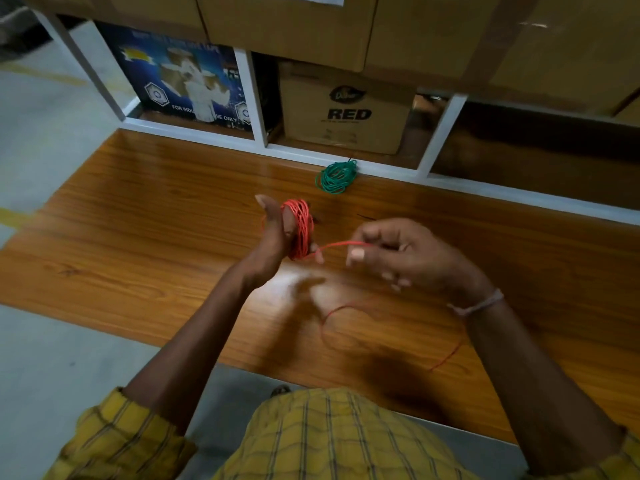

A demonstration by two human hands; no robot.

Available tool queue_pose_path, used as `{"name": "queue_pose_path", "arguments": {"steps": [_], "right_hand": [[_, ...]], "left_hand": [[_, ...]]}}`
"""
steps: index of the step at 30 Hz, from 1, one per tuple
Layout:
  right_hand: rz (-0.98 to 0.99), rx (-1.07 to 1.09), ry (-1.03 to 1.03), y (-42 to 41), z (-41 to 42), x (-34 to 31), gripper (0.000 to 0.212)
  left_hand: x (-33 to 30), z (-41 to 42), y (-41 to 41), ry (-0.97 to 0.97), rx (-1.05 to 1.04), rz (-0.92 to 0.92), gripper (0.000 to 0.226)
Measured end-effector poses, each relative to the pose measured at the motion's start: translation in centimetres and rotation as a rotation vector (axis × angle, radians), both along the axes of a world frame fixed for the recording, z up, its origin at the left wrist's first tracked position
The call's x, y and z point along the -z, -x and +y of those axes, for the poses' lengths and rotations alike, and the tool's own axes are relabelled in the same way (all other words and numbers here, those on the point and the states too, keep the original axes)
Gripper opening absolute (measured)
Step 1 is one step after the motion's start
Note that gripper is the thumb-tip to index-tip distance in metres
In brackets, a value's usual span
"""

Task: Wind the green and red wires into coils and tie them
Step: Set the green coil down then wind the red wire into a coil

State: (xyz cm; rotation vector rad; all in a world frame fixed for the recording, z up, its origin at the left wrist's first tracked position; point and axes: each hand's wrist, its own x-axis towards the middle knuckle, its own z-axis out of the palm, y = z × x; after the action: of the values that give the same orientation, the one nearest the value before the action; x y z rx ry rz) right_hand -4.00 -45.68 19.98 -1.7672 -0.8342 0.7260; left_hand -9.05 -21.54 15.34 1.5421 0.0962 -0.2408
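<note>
A red wire coil [300, 227] is wound around the fingers of my left hand [273, 237], which stands upright above the wooden table [138, 216]. My right hand [398, 252] pinches the free strand of red wire [341, 244] just right of the coil. The loose tail of the red wire [332, 313] loops down onto the table below my right hand. A coiled green wire [336, 176] lies on the table's far edge, apart from both hands.
A white shelf frame [258, 98] stands behind the table, holding a blue printed box [180, 77] and a cardboard box marked RED [346, 109]. More cardboard boxes [433, 32] sit on top. Grey floor [45, 133] lies to the left.
</note>
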Motion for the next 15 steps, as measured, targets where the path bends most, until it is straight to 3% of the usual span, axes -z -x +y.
{"name": "queue_pose_path", "arguments": {"steps": [4, 8, 15], "right_hand": [[0.074, 0.087, -0.114, -3.3, -0.3, -1.4, 0.022], [-0.078, 0.224, -0.030, -5.7, 1.2, 0.1, 0.022], [-0.172, 0.256, 0.136, -3.7, 3.3, 6.8, 0.032]], "left_hand": [[0.4, 0.0, 1.4, -0.030, 0.240, -0.006, 0.132], [-0.3, -0.6, 2.3, 0.124, 0.419, -0.014, 0.140], [-2.0, -0.6, 2.0, 0.388, 0.303, -0.021, 0.143]]}}
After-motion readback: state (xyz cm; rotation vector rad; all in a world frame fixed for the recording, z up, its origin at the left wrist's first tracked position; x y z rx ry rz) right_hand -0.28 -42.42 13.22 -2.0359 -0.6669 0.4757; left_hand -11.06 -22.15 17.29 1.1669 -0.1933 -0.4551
